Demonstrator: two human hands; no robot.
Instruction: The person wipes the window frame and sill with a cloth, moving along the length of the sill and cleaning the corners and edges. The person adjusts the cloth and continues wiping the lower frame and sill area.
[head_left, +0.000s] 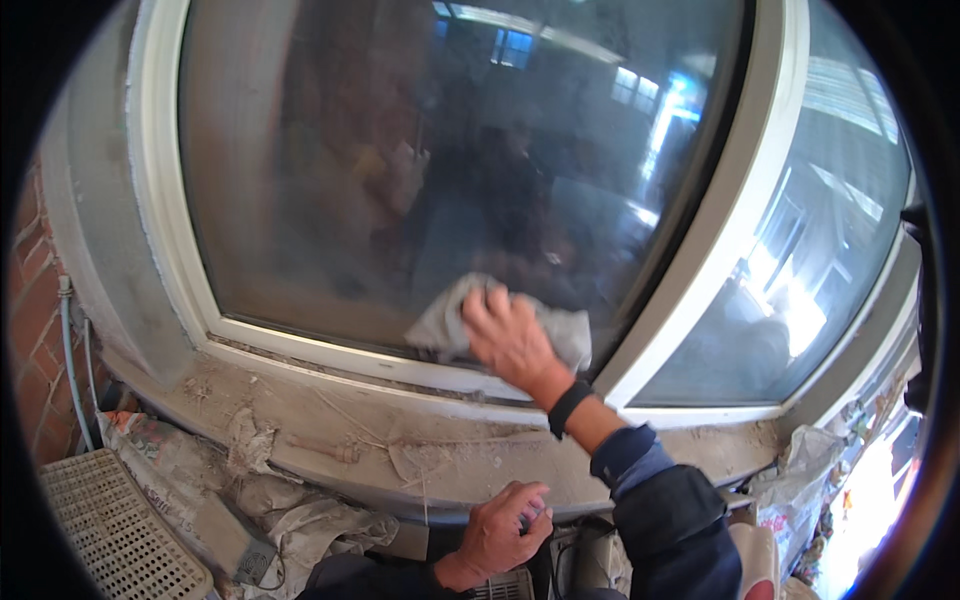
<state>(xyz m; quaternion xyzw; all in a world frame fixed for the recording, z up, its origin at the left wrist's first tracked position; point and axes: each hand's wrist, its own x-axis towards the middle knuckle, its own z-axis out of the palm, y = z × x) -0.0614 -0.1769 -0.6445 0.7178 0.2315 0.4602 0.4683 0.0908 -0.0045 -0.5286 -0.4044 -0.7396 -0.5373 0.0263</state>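
My right hand (511, 337) presses a grey cloth (574, 334) against the lower part of a large window pane (337, 247), just above the bottom of its white frame (337, 358). The cloth spreads out on both sides of the fingers. A black band circles the right wrist. My left hand (504, 529) is lower down, in front of the sill's edge, with its fingers curled around a small dark object that is mostly hidden. The glass looks hazy and reflects bright windows.
A dusty sill (315, 442) with debris and a dirt-covered tool runs below the window. At lower left are a perforated plastic crate (124, 525), a grey metal box (236, 540) and dirty sacks (180, 457). A plastic bag (799, 472) sits at right, a brick wall (34, 330) at left.
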